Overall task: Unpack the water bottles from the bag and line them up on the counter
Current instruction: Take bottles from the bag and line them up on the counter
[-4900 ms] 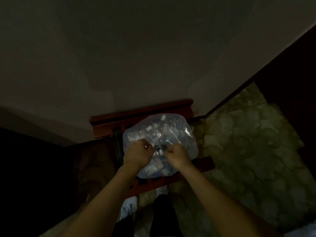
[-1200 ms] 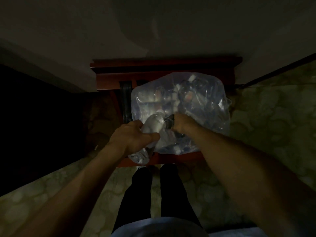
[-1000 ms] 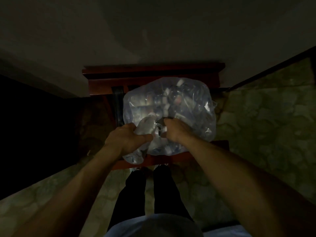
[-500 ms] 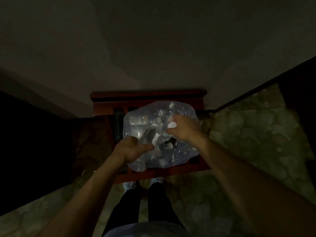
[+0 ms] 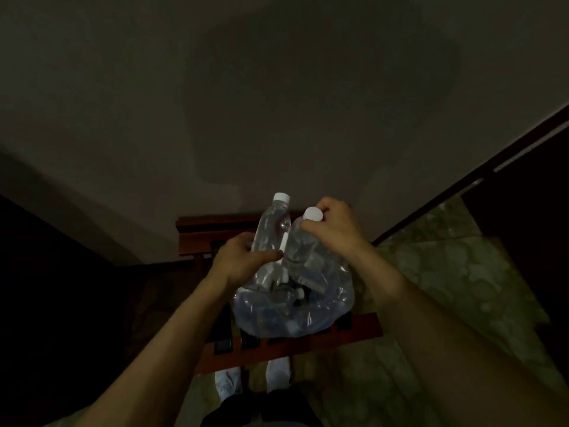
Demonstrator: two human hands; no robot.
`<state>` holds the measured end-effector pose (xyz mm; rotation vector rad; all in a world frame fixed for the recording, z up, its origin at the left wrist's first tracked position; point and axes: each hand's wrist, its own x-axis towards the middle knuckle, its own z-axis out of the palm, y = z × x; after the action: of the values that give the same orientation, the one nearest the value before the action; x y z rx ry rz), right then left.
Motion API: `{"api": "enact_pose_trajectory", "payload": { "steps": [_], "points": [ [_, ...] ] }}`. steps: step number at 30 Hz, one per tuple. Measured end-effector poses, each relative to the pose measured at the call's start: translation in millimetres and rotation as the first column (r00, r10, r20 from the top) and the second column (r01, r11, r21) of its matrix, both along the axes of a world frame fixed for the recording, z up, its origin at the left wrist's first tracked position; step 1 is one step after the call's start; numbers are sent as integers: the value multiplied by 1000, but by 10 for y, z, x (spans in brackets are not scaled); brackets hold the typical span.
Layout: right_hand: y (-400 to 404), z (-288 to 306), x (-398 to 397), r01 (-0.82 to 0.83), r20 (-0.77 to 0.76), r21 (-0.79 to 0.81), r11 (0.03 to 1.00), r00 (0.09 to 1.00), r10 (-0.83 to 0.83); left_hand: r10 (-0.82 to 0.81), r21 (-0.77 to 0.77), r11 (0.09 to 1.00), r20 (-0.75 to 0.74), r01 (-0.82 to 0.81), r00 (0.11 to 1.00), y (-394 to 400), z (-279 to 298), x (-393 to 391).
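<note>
Both bottles are up out of the bag now; half a second ago they were still down in the plastic, and the left hand only had one partly drawn. Left bottle is clear, white cap on top, held upright by the left hand, whose fingers and thumb wrap its lower body. Right bottle is just beside it, touching or nearly so, with its white cap pinched in the right hand, fingers curled round the neck. Its lower part looks to be still inside the mouth of the bag; hard to tell in this light.

Clear plastic bag sits directly below both hands, still bulging with more bottles, caps showing as pale spots. It rests on a red-brown wooden luggage rack with dark straps, set against a plain wall.

Step in hand: extraction, first pair, no bottle placed yet. Task looks barely started, since the bag is near full. The next move calls for clearing the right bottle fully from the plastic, then carrying both to a worktop and standing them side by side. No worktop is in view, so a turn away from the rack seems needed.

Writing: none readable. The bottles show no legible label or brand; too dark and blurred.

Around: patterned greenish carpet, the person's pale shoes under the rack, dark doorway on the right.
</note>
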<state>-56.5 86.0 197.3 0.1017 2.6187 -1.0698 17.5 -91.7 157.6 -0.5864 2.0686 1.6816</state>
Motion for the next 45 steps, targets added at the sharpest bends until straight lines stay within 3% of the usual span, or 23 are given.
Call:
{"api": "enact_pose_trajectory", "payload": {
  "steps": [4,14,20,26,33,35,38,40,45],
  "points": [
    [-51,340,40,26,-68,-123,992,997,-34,68,121,991,-89,-57,994,-56,242,77],
    [-507,1107,212,-165,-382,-274,948,923,50,265,326,932,-309,-160,913,-322,878,504],
    [-996,1484,550,-262,-536,-83,962,825,178,411,424,868,-324,-258,852,-583,1234,850],
    [-1447,1877,782,-227,-373,251,941,874,310,497,414,836,-291,-361,817,-795,1426,1079],
    [-2076,2075,1189,-220,-332,329,918,884,331,379,281,917,-395,-283,837,-1539,1596,1446],
    [-2294,2189,1347,-234,-284,252,939,910,303,329,252,938,-437,-238,837,-1815,1700,1581],
    [-2621,2331,1562,-239,-94,-55,970,968,233,301,201,953,-510,-228,806,-2179,1904,1815],
    [-2813,2389,1712,-180,-2,-180,967,983,183,274,165,962,-548,-219,790,-2394,2065,1971],
    [-3406,2637,2021,-199,-90,-257,946,979,182,165,-36,964,-693,-262,702,-2912,2525,2210]
  ]
}}
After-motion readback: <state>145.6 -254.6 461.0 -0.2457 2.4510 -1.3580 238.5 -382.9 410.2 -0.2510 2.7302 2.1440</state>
